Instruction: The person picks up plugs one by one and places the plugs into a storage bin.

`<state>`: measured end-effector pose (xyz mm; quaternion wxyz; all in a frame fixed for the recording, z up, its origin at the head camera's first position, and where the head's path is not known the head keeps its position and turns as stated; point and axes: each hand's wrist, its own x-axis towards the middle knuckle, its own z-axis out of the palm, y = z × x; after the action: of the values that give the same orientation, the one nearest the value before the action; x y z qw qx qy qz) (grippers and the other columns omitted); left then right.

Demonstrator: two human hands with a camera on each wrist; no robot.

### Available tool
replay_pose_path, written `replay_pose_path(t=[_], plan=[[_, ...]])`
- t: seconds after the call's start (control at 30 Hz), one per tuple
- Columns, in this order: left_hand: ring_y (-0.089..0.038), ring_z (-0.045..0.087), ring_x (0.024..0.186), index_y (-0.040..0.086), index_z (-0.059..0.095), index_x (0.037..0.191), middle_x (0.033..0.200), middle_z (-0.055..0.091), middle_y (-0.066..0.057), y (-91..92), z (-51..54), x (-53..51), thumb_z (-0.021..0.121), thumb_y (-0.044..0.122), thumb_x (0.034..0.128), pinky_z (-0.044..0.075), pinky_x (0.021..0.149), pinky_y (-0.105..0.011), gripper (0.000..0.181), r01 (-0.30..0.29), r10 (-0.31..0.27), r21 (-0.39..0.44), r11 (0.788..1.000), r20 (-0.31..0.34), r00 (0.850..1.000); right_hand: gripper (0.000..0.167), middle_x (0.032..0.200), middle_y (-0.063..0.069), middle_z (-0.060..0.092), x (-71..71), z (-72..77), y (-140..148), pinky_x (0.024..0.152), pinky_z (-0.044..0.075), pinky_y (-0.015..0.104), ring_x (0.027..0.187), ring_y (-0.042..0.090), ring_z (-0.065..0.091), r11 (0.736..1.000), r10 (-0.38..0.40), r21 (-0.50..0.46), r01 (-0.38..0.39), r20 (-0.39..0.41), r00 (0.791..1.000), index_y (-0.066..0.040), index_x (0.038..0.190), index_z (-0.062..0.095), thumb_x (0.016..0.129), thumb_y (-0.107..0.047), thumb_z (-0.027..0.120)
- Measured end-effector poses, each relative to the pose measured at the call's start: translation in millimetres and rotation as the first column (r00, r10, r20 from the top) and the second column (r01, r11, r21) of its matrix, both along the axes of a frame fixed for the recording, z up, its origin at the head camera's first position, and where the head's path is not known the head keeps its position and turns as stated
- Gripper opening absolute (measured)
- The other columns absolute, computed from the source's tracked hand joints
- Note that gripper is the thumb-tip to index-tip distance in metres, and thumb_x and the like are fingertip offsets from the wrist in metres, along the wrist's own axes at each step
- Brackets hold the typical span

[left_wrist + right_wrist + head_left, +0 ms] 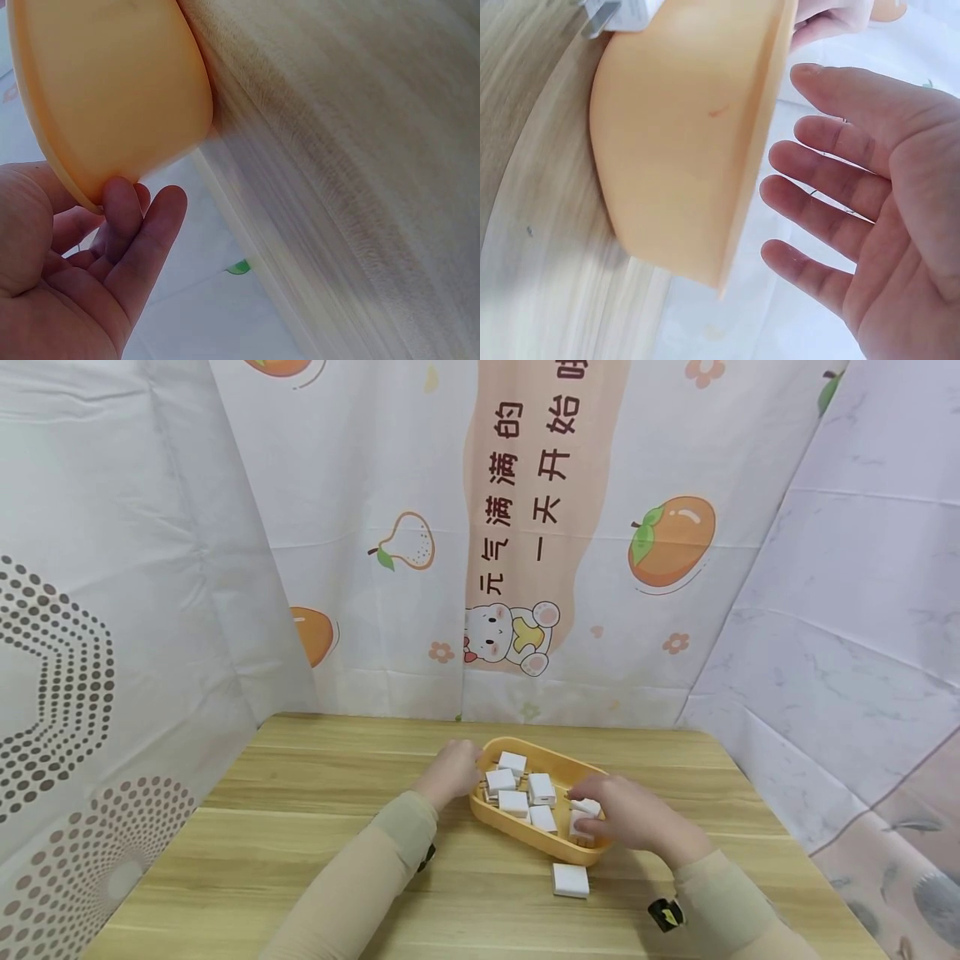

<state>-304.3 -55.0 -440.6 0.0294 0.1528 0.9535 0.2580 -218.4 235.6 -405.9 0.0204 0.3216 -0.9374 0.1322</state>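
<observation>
An orange-yellow plastic basket (525,841) sits on the table, holding several white charger plugs (542,788). My left hand (456,770) pinches its rim at the left end; the curled fingers (124,214) show against the rim in the left wrist view. Over the basket's right end hovers my right hand (626,814), its fingers spread and nothing between them in the right wrist view. Another white charger plug (570,880) lies on the table by the basket's near edge, its metal prong visible in the right wrist view.
The wooden table (315,827) reaches back to a hanging printed curtain (375,627). More cloth hangs on the left (150,610) and right (847,652) sides.
</observation>
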Motion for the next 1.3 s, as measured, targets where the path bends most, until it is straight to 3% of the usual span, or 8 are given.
replay_pose_path(t=[0.27,0.57,0.83,1.07,1.3], plan=[[-0.020,0.062,0.103,0.000,0.065,0.133,0.137,0.062,-0.013,0.0,-1.1,-1.3,0.067,0.004,0.0936,0.051,0.081,-0.031,0.040,0.009,-0.009,-0.009,1.000,-0.011,1.000,0.037,0.116,0.000,0.068,17.6,6.5,-6,0.090,0.054,0.045,0.107,0.021,0.065,1.000,0.019,0.013,-0.018,-0.056,0.998,-0.010,0.119,0.074,0.087,-0.028,0.080],[-0.019,0.062,0.106,0.001,0.065,0.133,0.138,0.062,-0.010,-0.4,-1.4,-2.6,0.067,0.004,0.0942,0.051,0.079,-0.029,0.039,-0.003,0.003,0.002,1.000,0.004,1.000,0.031,0.111,-0.003,0.068,34.5,11.5,-17,0.084,0.056,0.039,0.102,0.017,0.065,0.994,0.109,0.032,-0.105,-0.169,0.980,-0.014,0.114,0.074,0.086,-0.024,0.081],[-0.021,0.062,0.106,0.000,0.065,0.134,0.139,0.061,-0.013,-0.6,-2.1,-1.9,0.066,0.002,0.0934,0.051,0.081,-0.030,0.041,0.010,-0.010,0.002,1.000,-0.002,1.000,0.023,0.095,-0.011,0.064,44.5,17.4,-26,0.059,0.048,0.022,0.070,-0.001,0.053,0.985,0.174,0.005,-0.175,-0.129,0.976,-0.016,0.109,0.074,0.087,-0.018,0.079],[-0.021,0.062,0.112,0.001,0.065,0.134,0.139,0.061,-0.012,-0.5,-3.6,-1.8,0.066,0.003,0.0942,0.051,0.083,-0.031,0.040,0.008,-0.008,-0.001,1.000,-0.004,1.000,0.022,0.092,-0.010,0.066,52.4,17.7,-31,0.062,0.049,0.022,0.073,0.001,0.057,0.980,0.201,0.009,-0.201,-0.102,0.974,-0.015,0.106,0.075,0.085,-0.016,0.081],[-0.020,0.062,0.109,-0.001,0.065,0.133,0.139,0.061,-0.013,-1.2,-1.3,-1.3,0.066,0.002,0.0938,0.051,0.081,-0.031,0.040,0.013,-0.013,0.013,1.000,0.001,1.000,0.017,0.092,-0.014,0.069,53.5,13.5,-34,0.066,0.052,0.021,0.078,0.000,0.063,0.968,0.251,0.015,-0.251,-0.048,0.967,-0.016,0.104,0.075,0.087,-0.016,0.079]])
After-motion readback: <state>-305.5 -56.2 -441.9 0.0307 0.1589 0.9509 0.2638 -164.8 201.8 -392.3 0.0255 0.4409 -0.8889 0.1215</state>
